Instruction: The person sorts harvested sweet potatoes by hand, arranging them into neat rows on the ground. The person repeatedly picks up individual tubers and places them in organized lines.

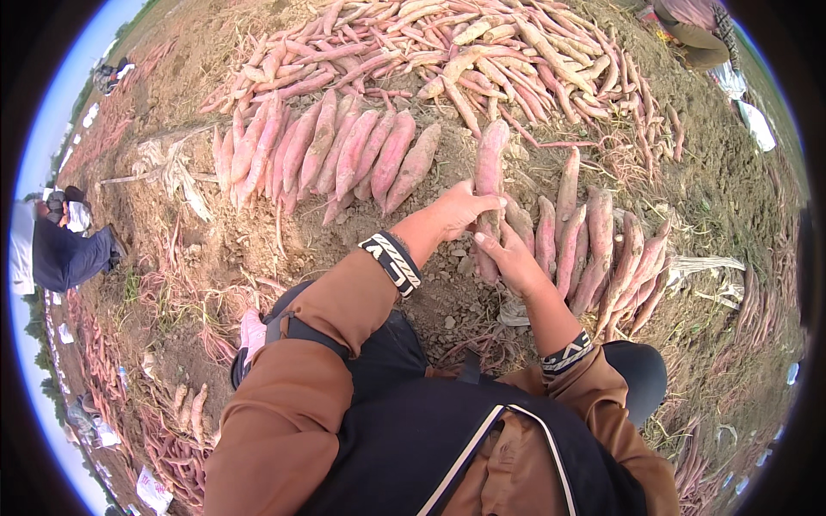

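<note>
A long pink sweet potato stands upright between both hands, in front of my body. My left hand wraps its middle, with the thumb across the front. My right hand grips its lower part just below, the thumb pointing up at the left hand. To the left, a row of large sweet potatoes leans side by side on the soil. A smaller row of sweet potatoes stands to the right of my right hand. The lower end of the held one is partly hidden by the fingers.
Beyond the rows lies a broad heap of thin sweet potatoes. Dry roots and a torn pale plastic sheet lie on the soil at left. Other people are at the left edge and the upper right. A white sack lies lower left.
</note>
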`<state>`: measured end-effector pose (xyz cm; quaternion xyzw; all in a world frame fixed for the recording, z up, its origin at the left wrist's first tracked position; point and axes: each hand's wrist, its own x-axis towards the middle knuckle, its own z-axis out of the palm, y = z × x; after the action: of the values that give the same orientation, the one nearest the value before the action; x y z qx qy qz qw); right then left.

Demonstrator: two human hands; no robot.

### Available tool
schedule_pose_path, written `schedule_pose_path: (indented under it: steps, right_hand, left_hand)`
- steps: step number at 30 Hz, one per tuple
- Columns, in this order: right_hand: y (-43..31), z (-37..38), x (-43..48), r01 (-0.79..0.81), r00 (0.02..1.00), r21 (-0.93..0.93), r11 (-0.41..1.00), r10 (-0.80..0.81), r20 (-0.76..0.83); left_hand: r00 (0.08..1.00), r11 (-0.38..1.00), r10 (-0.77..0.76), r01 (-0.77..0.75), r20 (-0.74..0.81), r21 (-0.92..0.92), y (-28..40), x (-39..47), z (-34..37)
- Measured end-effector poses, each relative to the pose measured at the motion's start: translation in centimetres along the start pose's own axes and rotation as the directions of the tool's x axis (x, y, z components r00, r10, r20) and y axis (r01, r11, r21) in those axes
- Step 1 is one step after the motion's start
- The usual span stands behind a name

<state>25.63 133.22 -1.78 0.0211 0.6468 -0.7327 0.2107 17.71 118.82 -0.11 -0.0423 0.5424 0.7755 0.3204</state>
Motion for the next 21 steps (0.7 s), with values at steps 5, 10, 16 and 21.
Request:
schedule_pose_path:
  steps: [5, 10, 16, 21]
  right_hand:
    - [-0.9, -3.0, 0.0, -0.161, 0.987, -0.341, 0.926, 0.150, -0.059]
    - [1.7, -6.9, 0.7, -0.249, 0.930, -0.862, 0.442, -0.139, -0.340]
    - [6.2, -6.5, 1.2, -0.205, 0.912, -0.939, 0.276, -0.294, -0.286]
    - [5.0, -7.5, 3.7, -0.263, 0.939, -0.826, 0.499, -0.065, -0.339]
  left_hand:
    - [0.959, 0.970, 0.204, -0.172, -0.198, 0.170, 5.2, -0.9, -2.5]
    - [0.673, 0.588, 0.614, -0.043, -0.412, 0.807, 11.1, -2.1, -10.7]
    - [0.442, 0.278, 0.794, 0.346, -0.418, 0.896, 13.2, -4.1, -19.9]
    - [0.538, 0.220, 0.708, 0.448, -0.458, 0.866, 9.6, -5.8, -29.5]
